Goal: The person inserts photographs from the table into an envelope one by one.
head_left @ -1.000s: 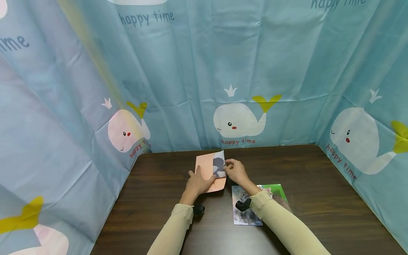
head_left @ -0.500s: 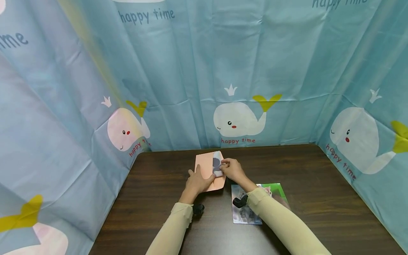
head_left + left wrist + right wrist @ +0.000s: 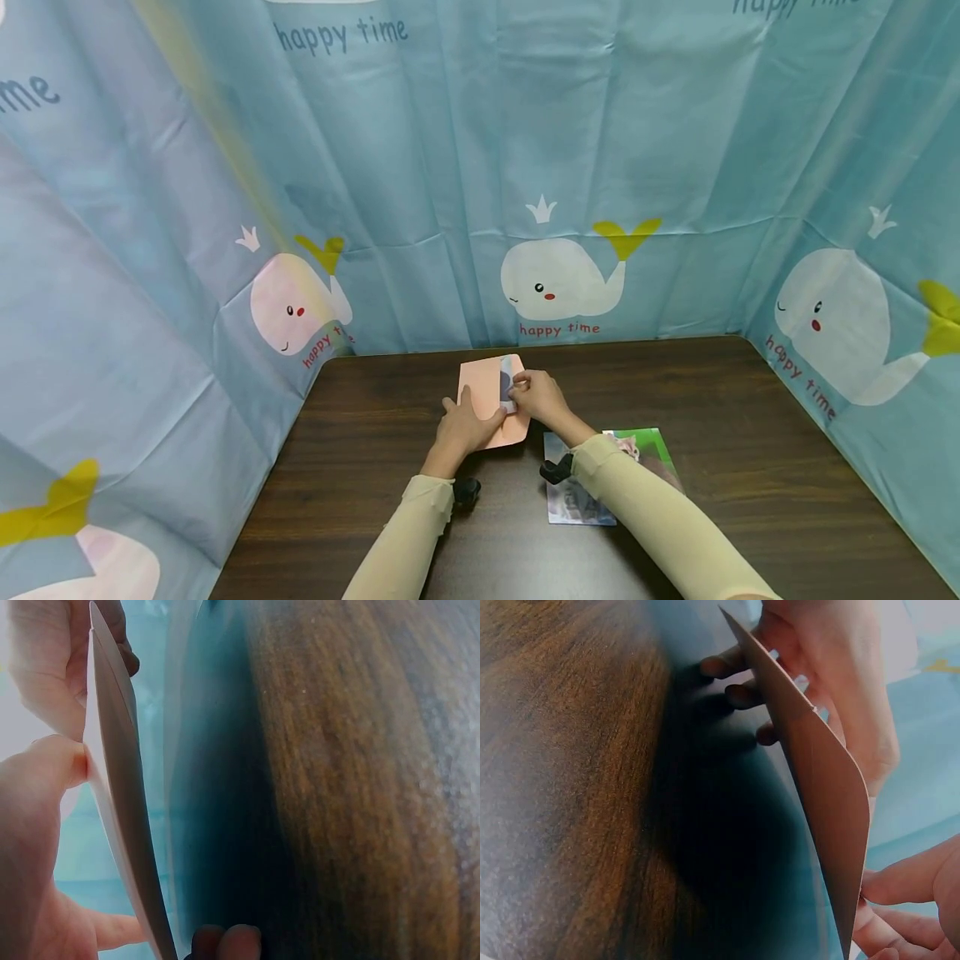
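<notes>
A peach paper envelope (image 3: 477, 387) is raised near the far side of the table, tilted up. My left hand (image 3: 459, 432) grips its left and lower part, thumb on the near face and fingertips behind, as the right wrist view shows. A white card with a grey print (image 3: 506, 385) sticks out of the envelope's opening, most of it hidden inside. At its right edge, my right hand (image 3: 542, 398) pinches the card between thumb and fingers. In the left wrist view the envelope (image 3: 120, 772) appears edge-on, above its dark shadow.
Under my right forearm lie a greyish picture card (image 3: 573, 504) and another with a green corner (image 3: 647, 440), partly covered by the sleeve. The dark wooden table (image 3: 360, 467) ends at a blue whale-print curtain (image 3: 420, 275).
My right hand has moved left, and the card has slid further into the envelope, so a narrower strip shows. The left hand has kept its hold in place.
</notes>
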The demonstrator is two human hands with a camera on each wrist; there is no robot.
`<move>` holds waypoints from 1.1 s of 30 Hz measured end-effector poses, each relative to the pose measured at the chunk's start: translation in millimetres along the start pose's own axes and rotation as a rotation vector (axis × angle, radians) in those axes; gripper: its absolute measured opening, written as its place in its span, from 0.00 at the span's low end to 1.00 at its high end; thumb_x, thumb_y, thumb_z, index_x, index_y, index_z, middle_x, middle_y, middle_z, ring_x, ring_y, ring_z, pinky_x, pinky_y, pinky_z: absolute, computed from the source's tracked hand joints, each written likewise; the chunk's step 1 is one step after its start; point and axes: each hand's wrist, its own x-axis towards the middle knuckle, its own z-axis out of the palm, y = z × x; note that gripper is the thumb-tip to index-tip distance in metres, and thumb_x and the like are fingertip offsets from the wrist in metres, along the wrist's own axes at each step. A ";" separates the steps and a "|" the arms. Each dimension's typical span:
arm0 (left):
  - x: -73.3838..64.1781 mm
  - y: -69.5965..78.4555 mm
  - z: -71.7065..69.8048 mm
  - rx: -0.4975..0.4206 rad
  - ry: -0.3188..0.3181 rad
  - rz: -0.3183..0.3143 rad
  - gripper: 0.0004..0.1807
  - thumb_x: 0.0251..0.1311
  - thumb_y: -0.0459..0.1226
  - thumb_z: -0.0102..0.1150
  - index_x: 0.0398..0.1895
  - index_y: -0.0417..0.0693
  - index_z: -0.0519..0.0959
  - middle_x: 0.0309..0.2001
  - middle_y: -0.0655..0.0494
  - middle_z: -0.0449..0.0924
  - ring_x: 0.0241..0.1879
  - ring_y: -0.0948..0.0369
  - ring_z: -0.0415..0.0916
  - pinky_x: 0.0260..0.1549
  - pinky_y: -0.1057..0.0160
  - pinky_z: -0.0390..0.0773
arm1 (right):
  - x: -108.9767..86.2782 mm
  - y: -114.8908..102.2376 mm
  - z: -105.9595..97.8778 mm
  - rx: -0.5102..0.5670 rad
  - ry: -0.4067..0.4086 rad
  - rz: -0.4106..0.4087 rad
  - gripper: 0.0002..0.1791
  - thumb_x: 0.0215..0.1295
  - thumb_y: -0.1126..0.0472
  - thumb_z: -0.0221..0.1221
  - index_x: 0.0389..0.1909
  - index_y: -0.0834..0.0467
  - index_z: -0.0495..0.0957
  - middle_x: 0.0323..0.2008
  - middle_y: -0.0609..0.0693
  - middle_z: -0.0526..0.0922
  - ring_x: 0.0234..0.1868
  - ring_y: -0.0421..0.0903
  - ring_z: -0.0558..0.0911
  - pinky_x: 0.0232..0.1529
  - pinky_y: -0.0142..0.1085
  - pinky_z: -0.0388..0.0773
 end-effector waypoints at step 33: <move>1.5 -3.3 0.7 0.002 0.007 0.013 0.60 0.52 0.71 0.57 0.79 0.44 0.54 0.63 0.27 0.59 0.47 0.34 0.76 0.46 0.39 0.77 | -24.8 14.6 -14.9 0.083 0.010 -0.035 0.12 0.67 0.58 0.64 0.48 0.58 0.85 0.33 0.49 0.86 0.28 0.43 0.81 0.29 0.39 0.76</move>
